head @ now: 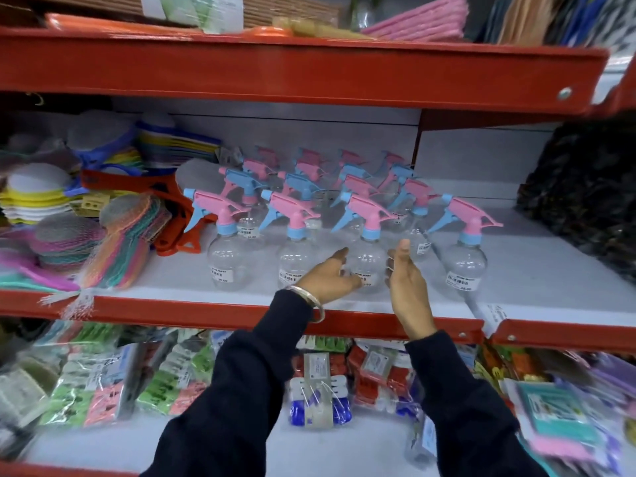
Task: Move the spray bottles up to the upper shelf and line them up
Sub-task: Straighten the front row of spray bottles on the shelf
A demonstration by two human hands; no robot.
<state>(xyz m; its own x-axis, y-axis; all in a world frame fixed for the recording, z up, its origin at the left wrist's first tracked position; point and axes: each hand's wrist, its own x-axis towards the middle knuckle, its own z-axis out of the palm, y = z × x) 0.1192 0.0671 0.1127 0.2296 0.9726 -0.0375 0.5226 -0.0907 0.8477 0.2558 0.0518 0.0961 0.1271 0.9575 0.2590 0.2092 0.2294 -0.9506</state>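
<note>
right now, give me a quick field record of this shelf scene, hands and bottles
left hand: open, beside the third front bottle
right hand: open, on that bottle's other side
third front bottle: upright, clear, pink trigger; contact unclear
spray bottles: upright in rows on the middle shelf
front row: four bottles
lower shelf: one spray bottle lying down

Clear plastic spray bottles (367, 259) carry pink and light-blue trigger heads and white barcode labels; the metal shelf (213, 313) has a red front edge and a white deck; round netted scrubbers (65, 242) show pink, orange, green stripes; both dark navy sleeves (241, 383) are plain, one with a silver bangle (311, 299)
</note>
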